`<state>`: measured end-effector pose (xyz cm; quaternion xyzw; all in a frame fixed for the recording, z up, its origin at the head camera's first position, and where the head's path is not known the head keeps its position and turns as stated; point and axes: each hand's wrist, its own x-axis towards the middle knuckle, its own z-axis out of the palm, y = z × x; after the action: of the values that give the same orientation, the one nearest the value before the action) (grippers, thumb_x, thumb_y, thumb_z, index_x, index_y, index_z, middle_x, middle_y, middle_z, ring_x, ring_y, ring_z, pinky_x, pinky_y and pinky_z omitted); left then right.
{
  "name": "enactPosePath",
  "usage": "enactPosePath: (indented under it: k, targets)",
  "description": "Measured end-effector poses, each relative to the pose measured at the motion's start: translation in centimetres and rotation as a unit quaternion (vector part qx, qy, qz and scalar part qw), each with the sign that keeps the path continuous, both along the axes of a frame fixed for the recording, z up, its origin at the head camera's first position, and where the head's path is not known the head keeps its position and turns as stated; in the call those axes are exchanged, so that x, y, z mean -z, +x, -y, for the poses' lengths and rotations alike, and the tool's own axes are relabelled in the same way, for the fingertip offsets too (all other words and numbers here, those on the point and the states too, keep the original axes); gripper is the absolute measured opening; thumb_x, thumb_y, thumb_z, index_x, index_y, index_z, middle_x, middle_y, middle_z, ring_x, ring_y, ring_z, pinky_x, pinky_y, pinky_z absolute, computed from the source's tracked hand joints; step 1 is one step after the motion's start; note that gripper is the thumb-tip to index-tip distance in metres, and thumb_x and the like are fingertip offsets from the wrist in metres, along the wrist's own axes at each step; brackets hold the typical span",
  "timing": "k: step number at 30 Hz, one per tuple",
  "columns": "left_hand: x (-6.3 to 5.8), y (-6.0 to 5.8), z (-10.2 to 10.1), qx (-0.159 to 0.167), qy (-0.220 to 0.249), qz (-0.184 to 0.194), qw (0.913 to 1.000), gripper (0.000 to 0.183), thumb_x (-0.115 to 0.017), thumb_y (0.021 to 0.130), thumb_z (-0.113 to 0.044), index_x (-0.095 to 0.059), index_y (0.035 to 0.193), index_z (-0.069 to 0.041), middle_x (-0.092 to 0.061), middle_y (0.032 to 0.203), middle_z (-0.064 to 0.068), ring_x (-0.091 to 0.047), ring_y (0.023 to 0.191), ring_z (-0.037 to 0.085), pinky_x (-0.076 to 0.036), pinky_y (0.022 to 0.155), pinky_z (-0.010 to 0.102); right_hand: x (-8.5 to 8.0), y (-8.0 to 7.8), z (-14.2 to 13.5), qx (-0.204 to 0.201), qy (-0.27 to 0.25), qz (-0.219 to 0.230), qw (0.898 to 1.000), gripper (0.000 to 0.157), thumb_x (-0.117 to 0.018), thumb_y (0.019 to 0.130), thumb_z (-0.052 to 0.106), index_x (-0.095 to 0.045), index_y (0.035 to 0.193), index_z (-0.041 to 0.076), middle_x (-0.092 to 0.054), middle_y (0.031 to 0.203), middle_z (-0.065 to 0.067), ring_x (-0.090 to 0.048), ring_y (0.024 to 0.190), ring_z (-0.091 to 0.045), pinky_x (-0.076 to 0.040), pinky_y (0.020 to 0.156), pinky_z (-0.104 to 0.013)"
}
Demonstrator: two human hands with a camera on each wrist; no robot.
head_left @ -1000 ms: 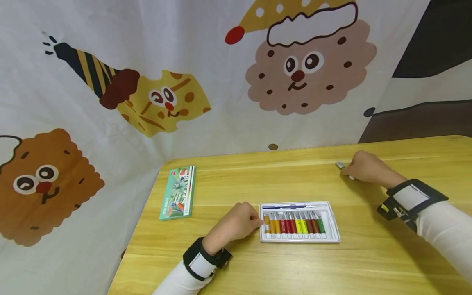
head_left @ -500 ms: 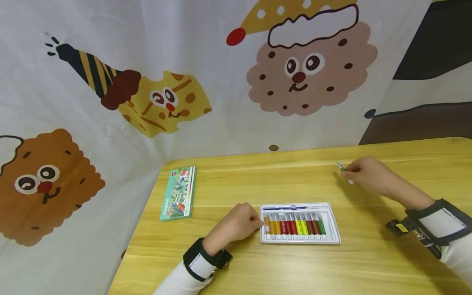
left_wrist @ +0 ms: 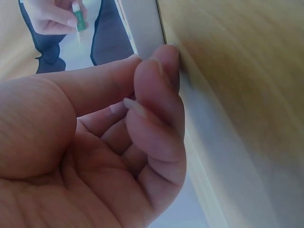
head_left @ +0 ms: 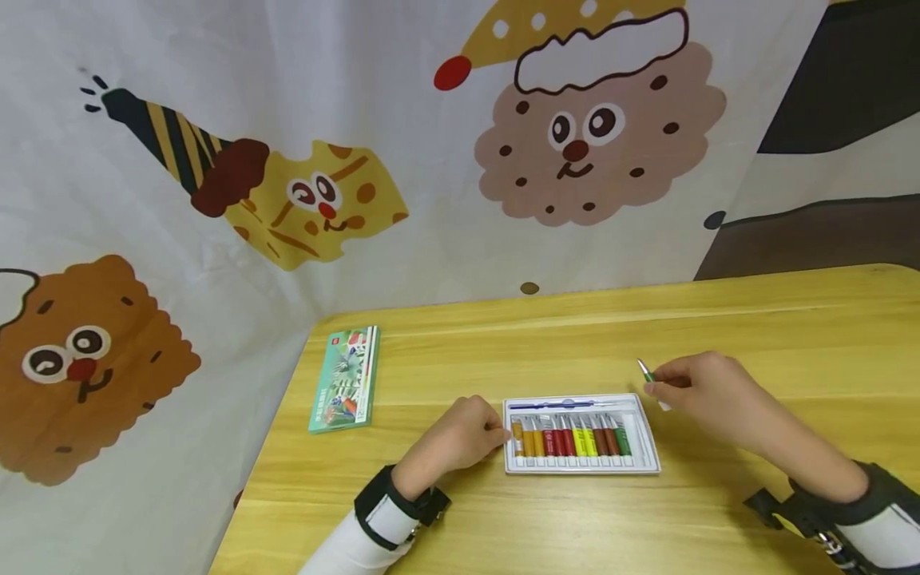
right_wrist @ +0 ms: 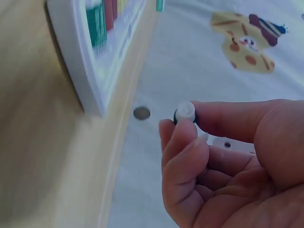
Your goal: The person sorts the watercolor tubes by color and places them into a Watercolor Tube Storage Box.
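My right hand (head_left: 719,399) pinches a green paint tube (head_left: 648,374) between thumb and fingers, beyond the back right corner of a white plastic tray (head_left: 582,469). The tube slants, silver end up. Its white cap (right_wrist: 186,111) faces the camera in the right wrist view. At the tray's left edge my left hand (head_left: 463,435) has thumb and fingertips curled on the rim. Inside the tray stands a row of paint tubes (head_left: 568,441), running from orange through red, yellow and brown to green. Bare space shows at the row's right end.
A paintbrush (head_left: 535,406) with a blue handle lies in the tray's back slot. To the left on the wooden table (head_left: 575,527) lies a flat green printed box (head_left: 345,379). Behind the table hangs a white cloth (head_left: 438,239) with cartoon biscuits.
My right hand has lifted the green paint tube from the back right of the table and brought it nearer, close to the tray. The left hand and the tray have stayed put.
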<state>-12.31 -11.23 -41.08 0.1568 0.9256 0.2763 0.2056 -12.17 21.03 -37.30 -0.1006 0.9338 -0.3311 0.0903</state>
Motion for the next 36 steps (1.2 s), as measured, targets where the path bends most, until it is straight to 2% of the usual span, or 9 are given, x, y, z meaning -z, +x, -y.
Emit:
enactPosePath:
  k: [4, 9, 18, 30, 36]
  targets:
    - [0.0, 0.0, 0.1, 0.002, 0.000, -0.004, 1.0000, 0.037, -0.063, 0.091, -0.024, -0.061, 0.056, -0.010, -0.035, 0.046, -0.008, -0.034, 0.039, 0.006, -0.025, 0.036, 0.020, 0.7, 1.1, 1.1, -0.016, 0.001, 0.014, 1.000, 0.036, -0.066, 0.087, 0.024, -0.066, 0.105, -0.006, -0.068, 0.092, -0.012, -0.053, 0.069, -0.016, -0.047, 0.055, -0.031]
    - [0.0, 0.0, 0.1, 0.004, -0.001, -0.004, 1.0000, 0.037, -0.063, 0.091, -0.024, -0.061, 0.056, -0.011, -0.035, 0.046, -0.008, -0.034, 0.039, 0.006, -0.024, 0.036, 0.019, 1.7, 2.0, 2.0, -0.036, 0.005, 0.024, 0.999, 0.026, -0.067, 0.085, 0.019, -0.069, 0.100, -0.002, -0.068, 0.089, -0.010, -0.048, 0.063, -0.014, -0.043, 0.050, -0.027]
    - [-0.1, 0.0, 0.0, 0.003, 0.003, 0.001, 1.0000, 0.037, -0.063, 0.091, -0.023, -0.062, 0.056, -0.010, -0.036, 0.046, -0.007, -0.034, 0.040, 0.006, -0.024, 0.037, 0.020, 2.7, 2.7, 3.3, -0.012, 0.041, 0.034, 0.999, 0.013, -0.067, 0.084, 0.016, -0.071, 0.087, 0.004, -0.065, 0.079, -0.006, -0.044, 0.051, -0.013, -0.041, 0.045, -0.028]
    - [-0.1, -0.1, 0.1, 0.002, 0.004, 0.004, 1.0000, 0.035, -0.063, 0.090, -0.023, -0.063, 0.057, -0.011, -0.036, 0.046, -0.007, -0.035, 0.039, 0.006, -0.025, 0.037, 0.020, 3.2, 2.6, 3.7, -0.006, 0.071, 0.019, 0.997, 0.016, -0.071, 0.081, 0.019, -0.068, 0.083, 0.004, -0.065, 0.081, -0.009, -0.045, 0.054, -0.013, -0.040, 0.046, -0.028]
    - [-0.1, 0.0, 0.1, 0.004, 0.002, -0.001, 1.0000, 0.035, -0.063, 0.090, -0.023, -0.063, 0.057, -0.011, -0.037, 0.046, -0.008, -0.035, 0.040, 0.006, -0.025, 0.037, 0.020, 3.3, 2.6, 3.7, -0.009, 0.079, 0.018, 0.997, 0.017, -0.073, 0.080, 0.022, -0.062, 0.075, 0.009, -0.056, 0.065, -0.001, -0.042, 0.052, -0.013, -0.037, 0.045, -0.027]
